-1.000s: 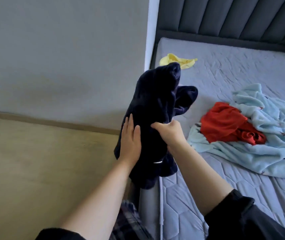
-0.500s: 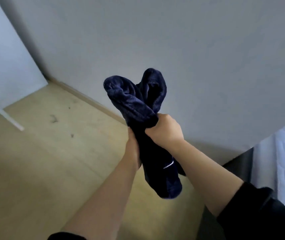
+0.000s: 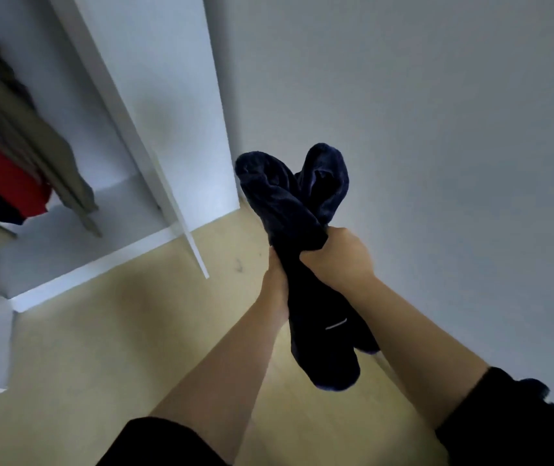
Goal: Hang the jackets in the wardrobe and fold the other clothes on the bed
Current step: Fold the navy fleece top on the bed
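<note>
The dark navy fleece garment point(image 3: 305, 264) was bunched upright between both hands, two rounded ends sticking up above the fists and the rest hanging below the wrists. The right hand point(image 3: 336, 257) was clenched round its middle; the left hand point(image 3: 277, 277) pressed against the far side, fingers hidden behind the cloth, so I could not tell how tightly it held. A second earlier the bed with its loose clothes had been in front of the person; now they had turned away, and the open white wardrobe point(image 3: 168, 129) had come into sight at the left, with hanging clothes point(image 3: 16, 163) inside. That suggested the garment was bound for hanging, not folding. It was still well apart from the wardrobe, above the wooden floor point(image 3: 100, 348).
</note>
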`<state>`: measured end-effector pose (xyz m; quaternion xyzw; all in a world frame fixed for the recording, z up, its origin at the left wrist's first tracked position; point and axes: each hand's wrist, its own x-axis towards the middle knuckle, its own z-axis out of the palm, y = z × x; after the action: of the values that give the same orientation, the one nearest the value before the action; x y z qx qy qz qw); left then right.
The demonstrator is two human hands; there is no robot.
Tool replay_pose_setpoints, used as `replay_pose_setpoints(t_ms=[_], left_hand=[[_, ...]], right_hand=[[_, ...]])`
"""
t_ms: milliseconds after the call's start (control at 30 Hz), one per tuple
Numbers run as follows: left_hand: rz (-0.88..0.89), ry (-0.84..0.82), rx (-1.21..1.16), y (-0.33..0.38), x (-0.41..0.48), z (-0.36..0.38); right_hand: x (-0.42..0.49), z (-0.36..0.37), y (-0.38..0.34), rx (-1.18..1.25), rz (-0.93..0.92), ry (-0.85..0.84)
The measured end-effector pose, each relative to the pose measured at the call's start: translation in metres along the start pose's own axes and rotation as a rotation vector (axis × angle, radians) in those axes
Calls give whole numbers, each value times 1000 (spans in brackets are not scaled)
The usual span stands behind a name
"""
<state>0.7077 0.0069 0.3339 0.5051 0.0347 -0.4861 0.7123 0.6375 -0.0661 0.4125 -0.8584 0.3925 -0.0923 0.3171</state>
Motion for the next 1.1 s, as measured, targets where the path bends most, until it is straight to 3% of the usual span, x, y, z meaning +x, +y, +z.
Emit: replay_pose_setpoints(t_ms=[200,433,533,700,933,1100], left_hand=[[182,103,-43,159,-57,-56],[436,275,39,339,-97,-196],[470,342,53,409,-118,-250],[536,396,158,511,-122,-310],[757,547,347,659,-76,-343],[919,787,625,785,-58,-344]], right_hand=[[22,-2,-175,46,-229,-117],[42,62,-381,211,-438,-231],[48,92,-462,317,-457,-304],[82,126,-568,417,-500,-284],[178,141,-688,612,-522,-275],[260,140,-781,895,-488,-329]])
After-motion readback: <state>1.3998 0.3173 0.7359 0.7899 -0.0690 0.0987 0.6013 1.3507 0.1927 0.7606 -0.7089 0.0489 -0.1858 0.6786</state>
